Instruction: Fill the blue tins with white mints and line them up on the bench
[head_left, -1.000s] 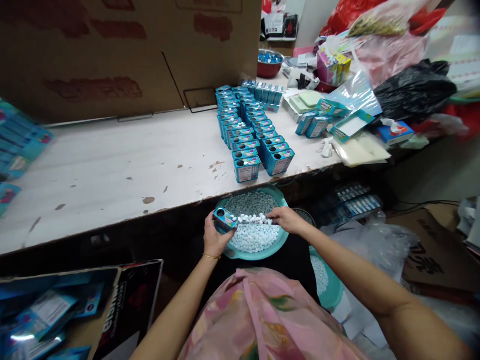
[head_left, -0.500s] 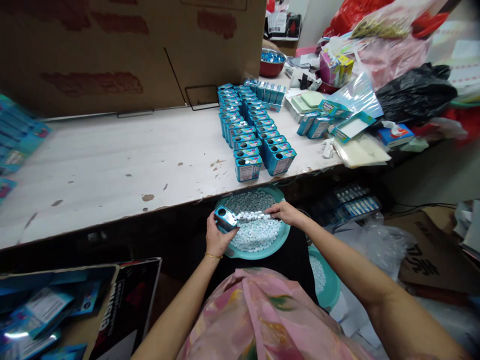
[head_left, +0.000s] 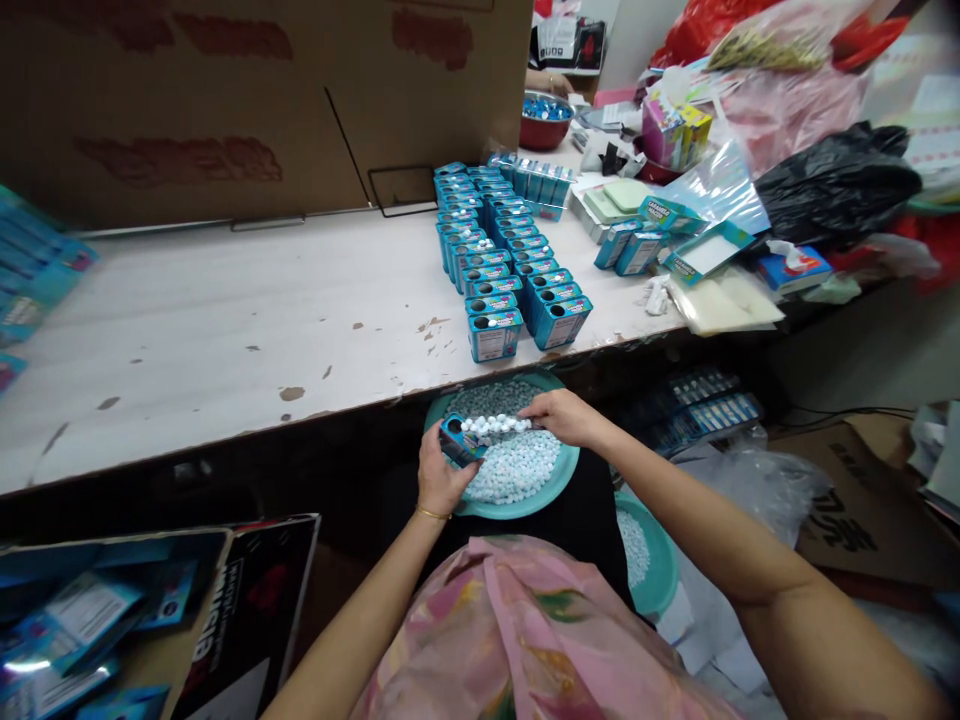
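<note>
My left hand (head_left: pixel 441 478) is closed around a small blue candy box (head_left: pixel 456 446), tilted, with an opening at its top. My right hand (head_left: pixel 561 414) grips a narrow scoop heaped with white candies (head_left: pixel 496 426). The scoop itself is mostly hidden under them, and its far end lies at the box's opening. Both hands are over a turquoise basin (head_left: pixel 564 486) of loose white candies (head_left: pixel 517 468), which rests on my lap.
On the white table (head_left: pixel 225 330) stand two rows of blue boxes (head_left: pixel 495 338), with a large cardboard carton (head_left: pixel 262 100) behind. Opened packs (head_left: pixel 709 252) and a black bag (head_left: pixel 832 185) lie right. A second basin (head_left: pixel 664 570) sits low right; a carton of blue packets (head_left: pixel 82 615) is low left.
My right hand has moved left with the loaded scoop, bringing its candies to the box's opening. The box has shifted slightly right and tilted toward the scoop.
</note>
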